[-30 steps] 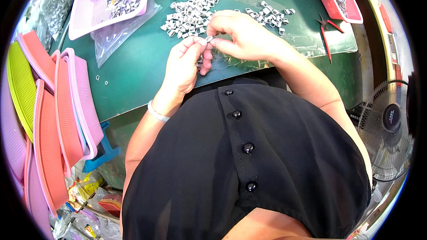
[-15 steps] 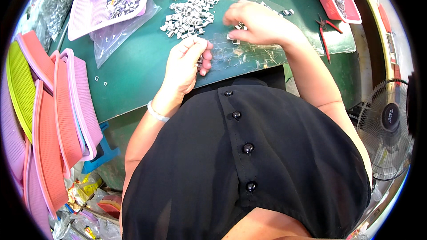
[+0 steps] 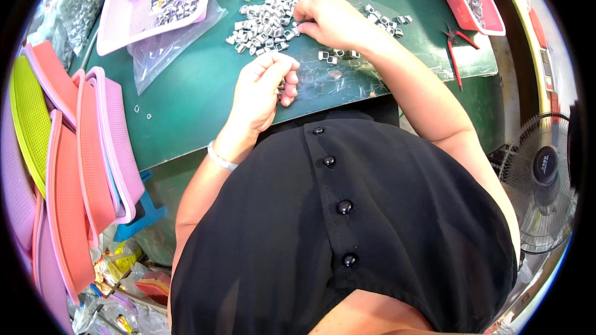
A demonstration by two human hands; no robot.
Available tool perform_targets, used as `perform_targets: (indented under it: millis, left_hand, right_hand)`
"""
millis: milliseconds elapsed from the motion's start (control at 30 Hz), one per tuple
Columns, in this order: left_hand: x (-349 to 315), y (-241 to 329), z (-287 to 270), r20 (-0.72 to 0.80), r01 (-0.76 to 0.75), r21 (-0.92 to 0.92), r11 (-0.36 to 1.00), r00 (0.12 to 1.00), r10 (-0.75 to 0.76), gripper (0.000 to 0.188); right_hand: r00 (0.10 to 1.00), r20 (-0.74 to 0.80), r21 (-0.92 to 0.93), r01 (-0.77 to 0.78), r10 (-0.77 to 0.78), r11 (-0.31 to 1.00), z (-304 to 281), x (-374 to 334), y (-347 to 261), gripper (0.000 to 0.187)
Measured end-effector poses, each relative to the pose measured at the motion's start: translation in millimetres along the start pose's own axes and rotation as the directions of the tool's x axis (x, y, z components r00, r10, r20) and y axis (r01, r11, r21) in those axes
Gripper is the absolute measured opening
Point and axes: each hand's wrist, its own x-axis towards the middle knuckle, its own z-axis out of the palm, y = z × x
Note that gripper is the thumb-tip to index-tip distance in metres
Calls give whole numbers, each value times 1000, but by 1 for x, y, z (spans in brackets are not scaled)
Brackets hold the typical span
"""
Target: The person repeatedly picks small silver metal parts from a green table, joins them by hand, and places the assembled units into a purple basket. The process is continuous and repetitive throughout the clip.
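Observation:
My left hand (image 3: pixel 264 87) is closed in front of the pile, its fingers curled round some small metal buckles (image 3: pixel 281 86) that show only in part. At the right side of a heap of small silvery buckles (image 3: pixel 264 22), my right hand (image 3: pixel 329 20) is pinched, thumb and fingers together at one buckle (image 3: pixel 296 30). Each piece looks like a little squarish metal loop. Just below my right wrist lie several loose buckles (image 3: pixel 332 57), and a second small group (image 3: pixel 386 23) rests beyond that wrist.
A lilac basket (image 3: pixel 115 28) with metal parts stands on a clear plastic bag (image 3: pixel 152 62) at the back left. Red-handled pliers (image 3: pixel 455 62) and a red basket (image 3: pixel 496 23) of parts are at right. Stacked baskets (image 3: pixel 65 205) rise at left; a fan (image 3: pixel 534 192) stands at right.
My right hand has moved left and slightly away from me, from the loose buckles to the heap's right edge, uncovering those buckles. My left hand stays closed in nearly the same place.

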Motion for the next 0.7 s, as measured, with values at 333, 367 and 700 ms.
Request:
perform_targets:
  millis: [333,367,700]
  left_hand:
    - [0,-1,0,3,-1,-8,1000,1000,1,15]
    - [0,-1,0,4,-4,-8,1000,1000,4,15]
    - [1,-1,1,-15,-15,-5,1000,1000,15,13]
  right_hand:
    - [999,-34,53,15,-13,998,3,0,4,17]
    - [998,-49,63,34,-31,997,2,-1,3,17]
    - [989,-98,226,127,-107,966,-13,-18,-21,18]
